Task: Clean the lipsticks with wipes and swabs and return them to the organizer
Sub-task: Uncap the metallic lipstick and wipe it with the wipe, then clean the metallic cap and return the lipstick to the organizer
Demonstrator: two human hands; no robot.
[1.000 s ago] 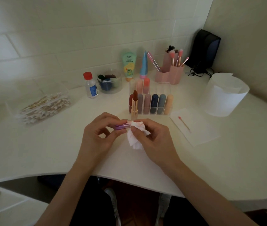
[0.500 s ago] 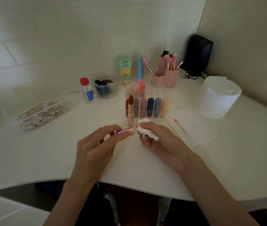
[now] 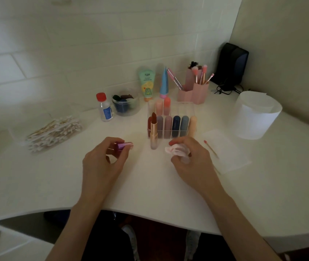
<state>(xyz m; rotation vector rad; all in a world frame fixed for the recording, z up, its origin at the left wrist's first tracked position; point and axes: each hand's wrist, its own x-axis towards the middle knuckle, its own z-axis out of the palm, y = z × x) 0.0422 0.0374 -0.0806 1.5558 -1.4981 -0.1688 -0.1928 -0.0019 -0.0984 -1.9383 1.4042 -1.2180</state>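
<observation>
My left hand (image 3: 103,162) pinches a shiny purple lipstick cap (image 3: 124,146), held sideways above the table. A crumpled white wipe (image 3: 177,150) with pink stains sits in the curled fingers of my right hand (image 3: 191,162). Between the two hands an uncapped lipstick (image 3: 153,131) with a gold tube and dark red tip stands upright on the table. Just behind it is the clear organizer (image 3: 180,133) with several capped lipsticks in its slots. A used swab (image 3: 211,149) with a red tip lies on a white sheet (image 3: 231,157) to the right.
A pile of cotton swabs (image 3: 54,132) lies at the left. Behind the organizer stand a small red-capped bottle (image 3: 104,107), a clear bowl of sponges (image 3: 125,103), two tubes (image 3: 147,84), and a pink brush holder (image 3: 197,90). A white wipe roll (image 3: 256,114) stands right.
My hands have drawn apart. The wipe came off the purple cap and moved right with my right hand; my left hand carried the cap to the left.
</observation>
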